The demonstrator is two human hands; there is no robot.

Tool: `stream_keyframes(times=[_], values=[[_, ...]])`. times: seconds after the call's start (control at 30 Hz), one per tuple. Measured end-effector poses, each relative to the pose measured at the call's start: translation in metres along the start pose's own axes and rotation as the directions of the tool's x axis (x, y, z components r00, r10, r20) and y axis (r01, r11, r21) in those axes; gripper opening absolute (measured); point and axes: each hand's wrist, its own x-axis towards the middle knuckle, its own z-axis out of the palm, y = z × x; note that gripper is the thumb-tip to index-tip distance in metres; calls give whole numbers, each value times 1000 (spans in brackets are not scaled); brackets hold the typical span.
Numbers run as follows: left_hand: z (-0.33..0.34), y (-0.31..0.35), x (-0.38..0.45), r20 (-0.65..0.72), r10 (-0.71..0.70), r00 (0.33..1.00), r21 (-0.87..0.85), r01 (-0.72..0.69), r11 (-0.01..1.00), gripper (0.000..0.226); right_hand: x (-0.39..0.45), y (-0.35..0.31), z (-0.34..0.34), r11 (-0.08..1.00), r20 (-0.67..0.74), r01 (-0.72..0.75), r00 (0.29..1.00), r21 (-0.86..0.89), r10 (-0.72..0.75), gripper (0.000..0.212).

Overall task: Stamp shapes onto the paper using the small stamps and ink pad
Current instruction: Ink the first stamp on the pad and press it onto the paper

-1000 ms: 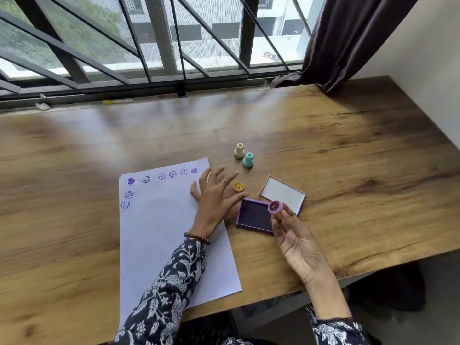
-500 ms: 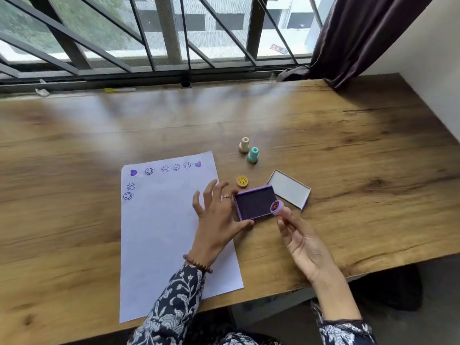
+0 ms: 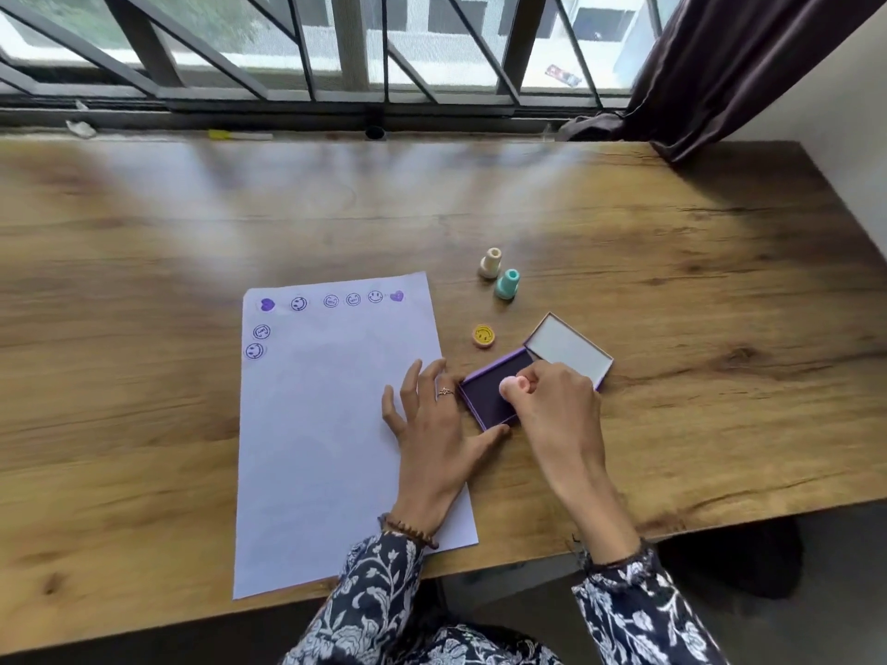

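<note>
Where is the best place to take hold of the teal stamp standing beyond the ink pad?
Take the teal stamp by its narrow upper neck, coming down from above. It stands upright on its wider base, so the neck is free. Pinch it from the sides away from the cream stamp, which stands close beside it.

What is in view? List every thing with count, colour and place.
table: one, brown wood, under everything
paper: one, white, purple prints along its top and left edges
ink pad: one, purple, right of paper
lid: one, white inside, behind ink pad
stamps: cream, teal, yellow, standing behind ink pad; pink, on the pad
curtain: one, dark, far right
hands: left steadies ink pad; right holds pink stamp
</note>
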Motion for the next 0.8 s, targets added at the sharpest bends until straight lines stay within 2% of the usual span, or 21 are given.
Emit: stream_keyframes(times=[0.13, 0.3, 0.47, 0.57, 0.67, 0.73, 0.8], values=[[1, -1, -1, -19, 19, 1000, 9, -19, 1000, 69, 4, -6, 5, 994, -5, 66, 998, -92, -66, 23], [0, -1, -4, -9, 22, 1000, 14, -22, 1000, 67, 7, -6, 6, 992, 42, 54, 998, -116, -50, 23], [1, -2, -4, 5, 15, 1000, 32, -16, 999, 68, 9, -5, 10, 950, 84, 154, 987, -271, -136, 27], [2, -2, -4, 14, 11, 1000, 27, -11, 1000, 70, 7, -1, 11, 933, 92, 214, 976, -288, -196, 29], [1, -1, -2, 24, 7, 1000, 17, -8, 1000, 70, 11, -3, 9, 896, 159, 258, 964, -362, -214, 25], [-1, -1, -2, 36, 10, 999, 18, -10, 1000, 69, 11, -9, 5, 853, 195, 305, 950, -424, -242, 14], [-3, 0, -3, 48, 12, 999, 17, -12, 1000, 69, 9, -14, 1, 786, 231, 363, 931, -501, -283, 27]])
